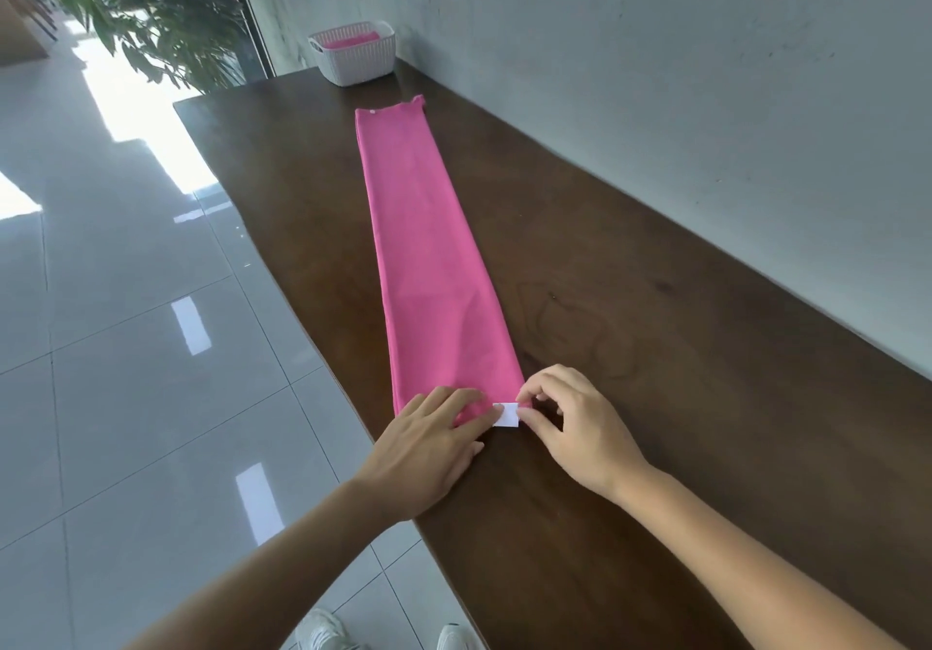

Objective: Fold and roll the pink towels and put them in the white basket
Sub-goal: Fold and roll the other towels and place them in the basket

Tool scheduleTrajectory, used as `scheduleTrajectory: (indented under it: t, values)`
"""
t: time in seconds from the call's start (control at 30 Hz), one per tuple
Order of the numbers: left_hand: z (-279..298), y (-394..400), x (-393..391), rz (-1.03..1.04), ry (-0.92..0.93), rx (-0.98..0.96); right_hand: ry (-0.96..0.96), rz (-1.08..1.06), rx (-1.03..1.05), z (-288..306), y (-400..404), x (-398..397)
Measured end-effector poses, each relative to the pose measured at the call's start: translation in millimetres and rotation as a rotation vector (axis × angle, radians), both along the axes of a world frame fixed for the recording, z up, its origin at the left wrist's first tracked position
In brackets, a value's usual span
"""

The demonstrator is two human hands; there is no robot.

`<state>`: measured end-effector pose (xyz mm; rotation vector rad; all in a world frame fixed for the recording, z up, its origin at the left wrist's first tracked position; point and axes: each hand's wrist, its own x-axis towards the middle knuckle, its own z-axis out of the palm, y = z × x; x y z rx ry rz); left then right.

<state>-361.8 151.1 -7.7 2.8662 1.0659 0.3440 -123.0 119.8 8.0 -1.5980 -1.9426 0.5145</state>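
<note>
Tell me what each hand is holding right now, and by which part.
The right hand pinches the pink towel at its near right corner, beside the white label. The left hand holds nothing; it presses flat on the towel's near end.

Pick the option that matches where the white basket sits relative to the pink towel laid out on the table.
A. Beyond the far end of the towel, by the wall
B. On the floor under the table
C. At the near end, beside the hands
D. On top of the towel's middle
A: the white basket stands on the table past the far end of the folded pink towel, next to the wall.
</note>
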Motion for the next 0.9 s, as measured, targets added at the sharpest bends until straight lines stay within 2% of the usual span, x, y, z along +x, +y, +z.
scheduleTrajectory:
  t: [0.27, 0.5, 0.57, 0.73, 0.8, 0.9]
  values:
    - [-3, 5, 18, 0.11, -0.003, 0.0, -0.075, 0.155, -0.044, -6, 14, 13]
    - [-1, 12, 24, 0.11, 0.018, 0.018, -0.342, 0.356, 0.325, -13, 25, 23]
    - [0, 13, 25, 0.107, 0.017, 0.019, -0.312, 0.348, 0.325, -14, 29, 21]
    - [-1, 19, 25, 0.1, -0.026, 0.027, -0.099, 0.219, 0.142, -14, 34, 14]
    - [-2, 22, 25, 0.097, -0.06, 0.041, -0.108, 0.213, 0.142, -14, 32, 12]
    - [-3, 24, 24, 0.085, -0.117, 0.023, -0.244, 0.252, 0.255, -12, 29, 12]
